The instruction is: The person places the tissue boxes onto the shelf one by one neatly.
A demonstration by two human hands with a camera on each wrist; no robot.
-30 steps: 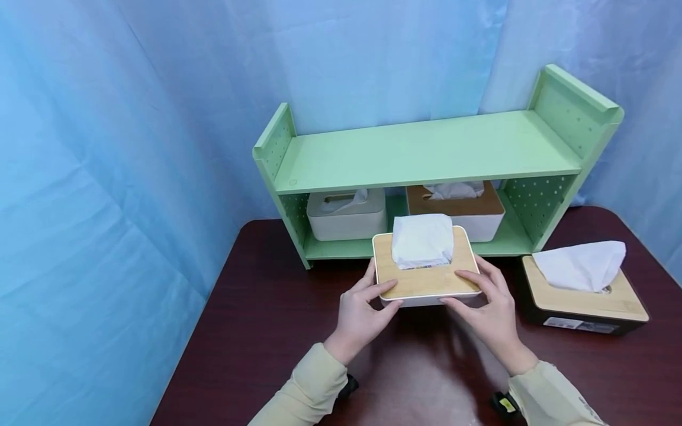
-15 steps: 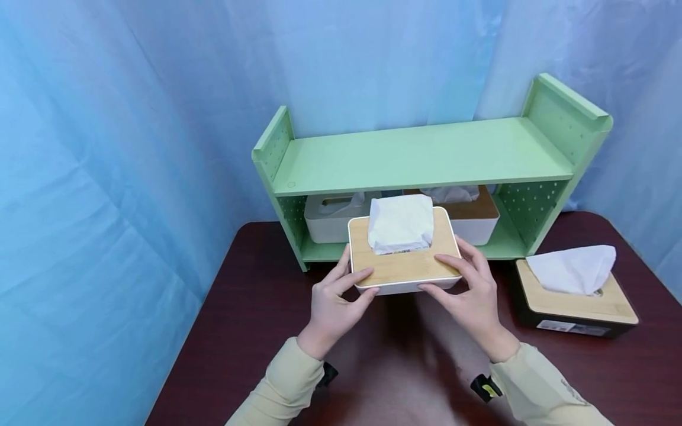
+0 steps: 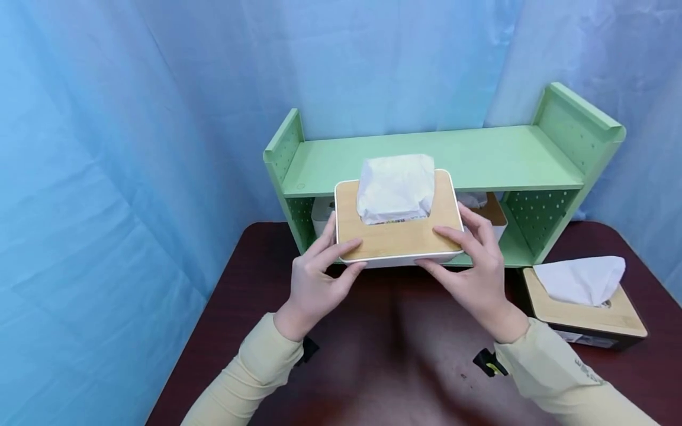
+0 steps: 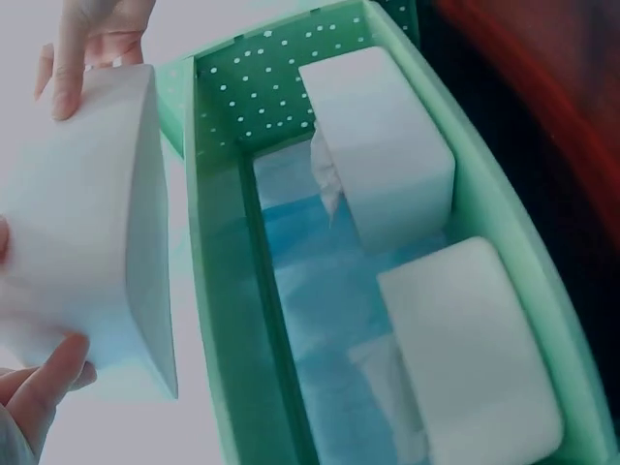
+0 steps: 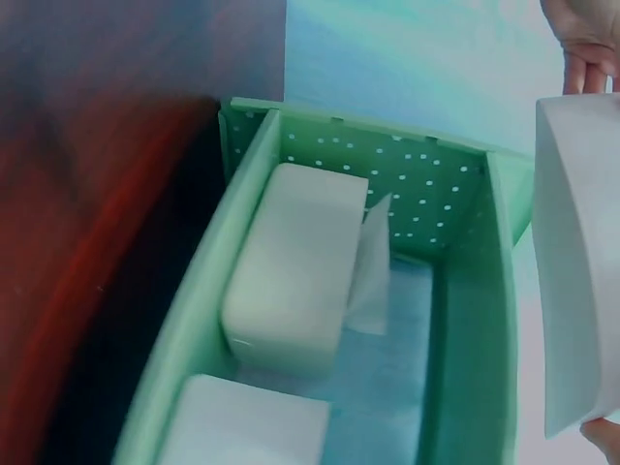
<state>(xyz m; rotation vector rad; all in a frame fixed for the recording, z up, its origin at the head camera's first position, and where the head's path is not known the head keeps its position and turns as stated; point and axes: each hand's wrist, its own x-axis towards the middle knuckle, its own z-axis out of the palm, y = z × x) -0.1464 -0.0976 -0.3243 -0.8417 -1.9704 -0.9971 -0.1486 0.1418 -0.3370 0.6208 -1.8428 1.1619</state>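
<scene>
A white tissue box (image 3: 396, 242) with a bamboo lid is held up in front of the green shelf (image 3: 442, 160), a white tissue standing out of its slot. My left hand (image 3: 317, 281) grips its left front corner, thumb at the front side and index finger on the lid. At the right front corner my right hand (image 3: 476, 269) grips it the same way. In the head view the box overlaps the upper board's front edge. In the left wrist view the box's white side (image 4: 73, 213) shows between both hands' fingers.
Two tissue boxes stand in the lower compartment, a white one (image 3: 321, 214) at left and a brown-lidded one (image 3: 495, 214) at right. A black tissue box (image 3: 591, 310) with a bamboo lid sits on the dark red table (image 3: 234, 307) at right. Blue curtains (image 3: 213, 89) hang behind.
Both hands have lifted the tissue box from in front of the lower compartment up to the upper board's level, and a little to the left. Their grip stays the same.
</scene>
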